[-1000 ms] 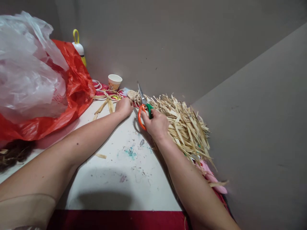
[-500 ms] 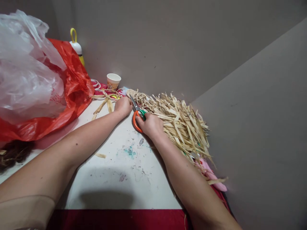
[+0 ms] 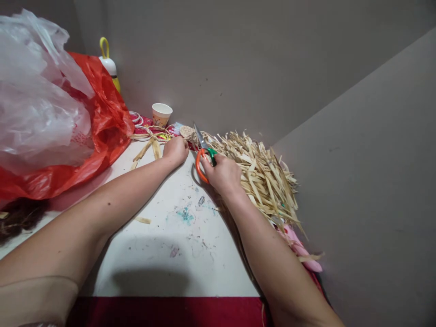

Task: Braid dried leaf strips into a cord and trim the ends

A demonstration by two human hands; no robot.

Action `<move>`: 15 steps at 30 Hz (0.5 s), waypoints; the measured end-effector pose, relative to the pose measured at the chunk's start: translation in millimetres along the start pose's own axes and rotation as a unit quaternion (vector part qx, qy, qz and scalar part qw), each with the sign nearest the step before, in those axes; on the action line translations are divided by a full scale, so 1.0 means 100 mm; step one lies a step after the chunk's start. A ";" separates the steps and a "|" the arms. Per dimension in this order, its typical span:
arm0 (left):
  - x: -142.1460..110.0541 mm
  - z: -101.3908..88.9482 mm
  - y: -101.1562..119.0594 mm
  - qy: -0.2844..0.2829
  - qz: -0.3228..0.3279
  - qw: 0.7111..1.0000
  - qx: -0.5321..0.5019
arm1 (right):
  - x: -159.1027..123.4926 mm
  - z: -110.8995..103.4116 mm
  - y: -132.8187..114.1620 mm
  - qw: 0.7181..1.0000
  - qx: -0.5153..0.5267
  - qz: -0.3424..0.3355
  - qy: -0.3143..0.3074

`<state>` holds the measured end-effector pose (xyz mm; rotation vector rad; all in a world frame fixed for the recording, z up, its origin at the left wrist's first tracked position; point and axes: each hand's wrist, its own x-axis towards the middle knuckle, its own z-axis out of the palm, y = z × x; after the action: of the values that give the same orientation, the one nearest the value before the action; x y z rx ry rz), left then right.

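Observation:
My right hand (image 3: pixel 224 173) grips a pair of scissors (image 3: pixel 200 166) with orange and green handles, its blades pointing up and away from me. My left hand (image 3: pixel 176 151) is closed at the far side of the white board (image 3: pixel 160 254); what its fingers hold, if anything, is hidden. Just beyond it sits a small coil of twisted cord (image 3: pixel 186 131). A large heap of dry straw strips (image 3: pixel 262 177) spreads to the right of the scissors. Left of my left hand lie tied straw strips (image 3: pixel 150 144).
Red and clear plastic bags (image 3: pixel 44 100) fill the left side. A paper cup (image 3: pixel 161 114) and a yellow-white bottle (image 3: pixel 109 68) stand near the wall. A pink object (image 3: pixel 301 250) lies at the right edge, and dark brown fibre (image 3: pixel 23 218) at the left.
My right hand has moved the scissors a little to the right and up, away from my left hand. The left hand has stayed almost in place.

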<state>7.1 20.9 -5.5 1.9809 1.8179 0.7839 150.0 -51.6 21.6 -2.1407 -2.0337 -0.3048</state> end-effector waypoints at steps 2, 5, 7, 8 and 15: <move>0.01 0.01 0.00 0.001 0.000 1.000 -0.002 | -0.01 -0.03 0.02 0.999 0.014 0.012 0.044; 0.02 0.02 -0.01 0.001 -0.003 1.000 -0.003 | -0.01 0.00 -0.01 1.000 0.011 0.001 0.021; 0.02 0.03 -0.01 0.003 -0.003 1.000 0.000 | -0.01 0.03 -0.03 0.999 -0.006 -0.015 -0.037; 0.02 0.03 -0.01 0.005 -0.002 1.000 0.003 | 0.00 0.03 -0.04 0.998 -0.011 -0.019 -0.053; 0.01 0.01 0.00 0.001 -0.004 1.000 0.008 | -0.01 -0.05 0.00 0.999 0.018 0.009 0.035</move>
<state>7.6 22.4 -6.1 1.9814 1.8373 0.7716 150.0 -53.7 26.0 -2.0960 -1.9658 -0.3311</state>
